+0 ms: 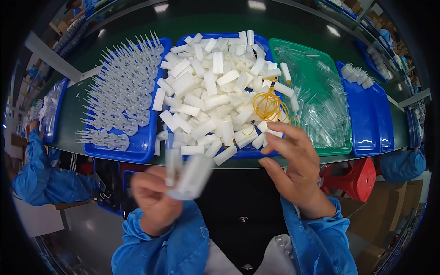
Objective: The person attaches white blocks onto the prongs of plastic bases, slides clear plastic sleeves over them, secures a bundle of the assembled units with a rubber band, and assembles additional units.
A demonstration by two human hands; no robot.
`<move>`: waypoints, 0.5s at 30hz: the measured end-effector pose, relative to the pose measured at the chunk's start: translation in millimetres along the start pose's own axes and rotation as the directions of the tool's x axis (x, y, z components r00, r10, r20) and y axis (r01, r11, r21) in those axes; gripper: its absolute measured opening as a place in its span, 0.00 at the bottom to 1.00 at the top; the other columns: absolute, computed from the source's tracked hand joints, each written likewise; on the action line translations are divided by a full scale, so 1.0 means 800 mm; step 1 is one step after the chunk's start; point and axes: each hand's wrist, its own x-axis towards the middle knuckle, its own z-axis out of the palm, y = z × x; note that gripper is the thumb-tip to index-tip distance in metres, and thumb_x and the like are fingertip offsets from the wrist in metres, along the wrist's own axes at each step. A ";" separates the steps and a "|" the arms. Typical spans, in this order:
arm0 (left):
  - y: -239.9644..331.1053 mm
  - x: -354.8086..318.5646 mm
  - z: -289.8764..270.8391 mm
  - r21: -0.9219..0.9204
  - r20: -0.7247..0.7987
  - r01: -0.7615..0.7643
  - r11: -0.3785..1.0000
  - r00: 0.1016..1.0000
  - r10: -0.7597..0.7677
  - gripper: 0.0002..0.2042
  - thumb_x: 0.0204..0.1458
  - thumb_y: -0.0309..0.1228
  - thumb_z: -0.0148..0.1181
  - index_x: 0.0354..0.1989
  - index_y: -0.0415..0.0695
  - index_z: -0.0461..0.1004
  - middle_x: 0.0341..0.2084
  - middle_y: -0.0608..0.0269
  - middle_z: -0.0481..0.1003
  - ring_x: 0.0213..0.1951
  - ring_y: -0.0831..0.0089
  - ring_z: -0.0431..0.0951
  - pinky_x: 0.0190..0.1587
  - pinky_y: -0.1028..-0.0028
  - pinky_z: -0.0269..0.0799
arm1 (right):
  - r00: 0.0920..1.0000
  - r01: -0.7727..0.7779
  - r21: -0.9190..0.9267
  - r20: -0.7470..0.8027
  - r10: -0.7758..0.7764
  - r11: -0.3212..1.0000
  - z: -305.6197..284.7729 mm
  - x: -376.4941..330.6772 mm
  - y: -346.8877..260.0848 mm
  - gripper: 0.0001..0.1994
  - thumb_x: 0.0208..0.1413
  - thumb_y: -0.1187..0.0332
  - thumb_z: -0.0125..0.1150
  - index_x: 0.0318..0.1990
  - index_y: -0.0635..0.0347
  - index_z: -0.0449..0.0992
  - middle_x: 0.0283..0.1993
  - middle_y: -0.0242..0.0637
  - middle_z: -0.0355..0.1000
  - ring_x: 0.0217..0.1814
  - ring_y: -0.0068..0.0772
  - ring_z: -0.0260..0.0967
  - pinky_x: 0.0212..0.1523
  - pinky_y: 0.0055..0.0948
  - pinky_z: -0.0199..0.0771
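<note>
Nearest my remote view, blue cloth sleeves point(165, 245) lead to two bare hands. The left hand point(158, 195) pinches a blurred, whitish, block-shaped piece point(193, 178), nearer me than the blue plastic tray point(224, 35) heaped with white oblong blocks point(211, 82). The right hand point(297, 167), fingers parted, appears to hold nothing. I judge a loose pinch could drop the piece; the right fingers could snag the tangled thin yellow loops point(265, 107). I can read no brand, label or writing.

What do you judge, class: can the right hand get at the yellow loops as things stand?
Probably yes: the right hand appears empty and close to the yellow loops, which lie largely uncovered atop the white blocks.
</note>
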 end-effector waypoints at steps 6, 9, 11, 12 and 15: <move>0.030 0.024 -0.038 0.005 -0.028 -0.138 0.990 0.990 0.138 0.16 0.45 0.26 0.64 0.35 0.46 0.60 0.34 0.64 0.67 0.39 0.67 0.74 0.35 0.71 0.76 | 0.854 0.411 -0.342 0.469 -0.225 0.845 0.030 0.022 0.013 0.18 0.36 0.73 0.66 0.40 0.56 0.75 0.42 0.32 0.69 0.40 0.34 0.65 0.37 0.31 0.65; 0.032 0.015 -0.055 0.052 0.038 -0.191 0.980 0.981 0.189 0.16 0.45 0.25 0.64 0.35 0.45 0.60 0.34 0.64 0.67 0.37 0.65 0.75 0.31 0.70 0.77 | 0.810 0.455 -0.408 0.558 -0.179 0.791 0.042 0.018 0.020 0.16 0.37 0.71 0.63 0.39 0.55 0.75 0.40 0.29 0.70 0.41 0.31 0.65 0.38 0.29 0.61; 0.026 0.008 -0.059 0.041 0.041 -0.181 0.983 0.983 0.179 0.17 0.44 0.26 0.65 0.34 0.45 0.60 0.34 0.63 0.67 0.36 0.65 0.75 0.30 0.69 0.78 | 0.777 0.490 -0.428 0.609 -0.158 0.760 0.046 0.017 0.026 0.16 0.38 0.71 0.61 0.40 0.55 0.75 0.39 0.28 0.70 0.41 0.31 0.65 0.38 0.28 0.60; 0.024 0.004 -0.059 0.026 0.047 -0.169 0.985 0.985 0.168 0.17 0.43 0.26 0.65 0.34 0.44 0.60 0.34 0.63 0.67 0.35 0.64 0.75 0.28 0.68 0.79 | 0.794 0.506 -0.433 0.571 -0.207 0.746 0.047 0.014 0.029 0.16 0.38 0.70 0.60 0.40 0.55 0.75 0.38 0.28 0.70 0.41 0.30 0.65 0.38 0.27 0.59; 0.022 0.002 -0.040 -0.028 0.040 -0.052 0.998 0.998 0.053 0.18 0.41 0.28 0.68 0.31 0.44 0.60 0.30 0.61 0.67 0.33 0.67 0.75 0.37 0.66 0.76 | 0.795 0.559 -0.454 0.532 -0.293 0.694 0.048 0.012 0.035 0.15 0.39 0.70 0.57 0.39 0.57 0.75 0.37 0.29 0.69 0.43 0.29 0.64 0.39 0.27 0.59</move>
